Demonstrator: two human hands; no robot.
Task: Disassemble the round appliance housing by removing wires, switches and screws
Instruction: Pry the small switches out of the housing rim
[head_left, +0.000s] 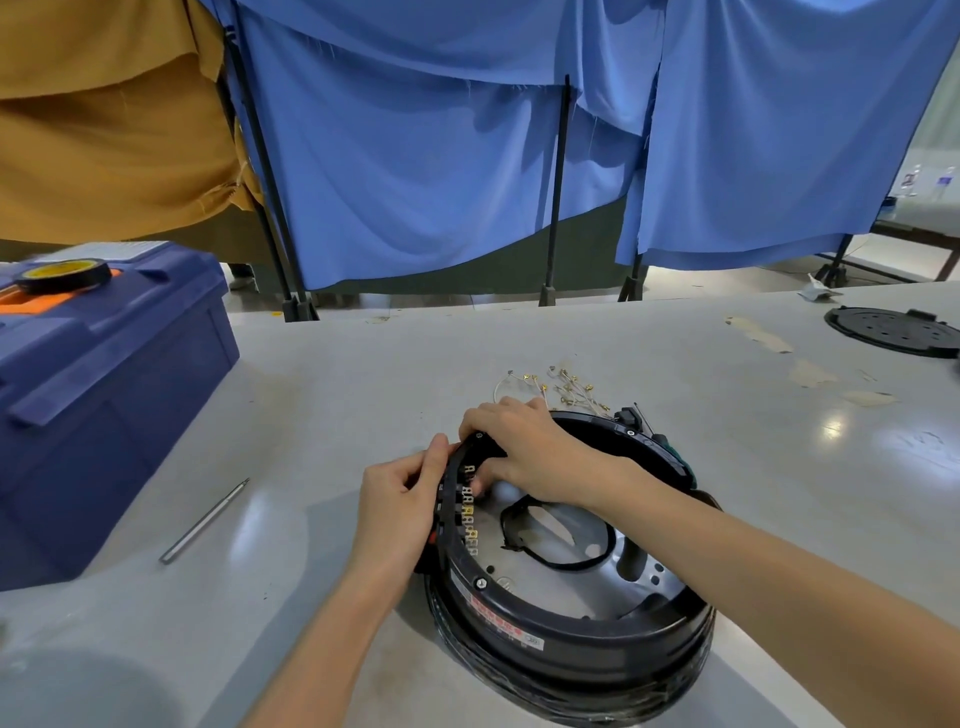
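Observation:
A round black appliance housing (571, 639) lies on the grey table, open side up, with a metal base plate and an oval opening inside. A row of switches with brass terminals (470, 514) lines its left inner wall. My left hand (400, 514) grips the outside of the left rim at those switches. My right hand (524, 447) reaches over the rim from the right, its fingers pinching at the uppermost switch inside. A pile of removed wires with brass terminals (556, 387) lies on the table just beyond the housing.
A screwdriver bit (205, 519) lies on the table to the left. A blue toolbox (98, 395) with a tape roll (65, 273) on it stands at far left. A black round lid (893, 330) sits at far right. Blue curtains hang behind the table.

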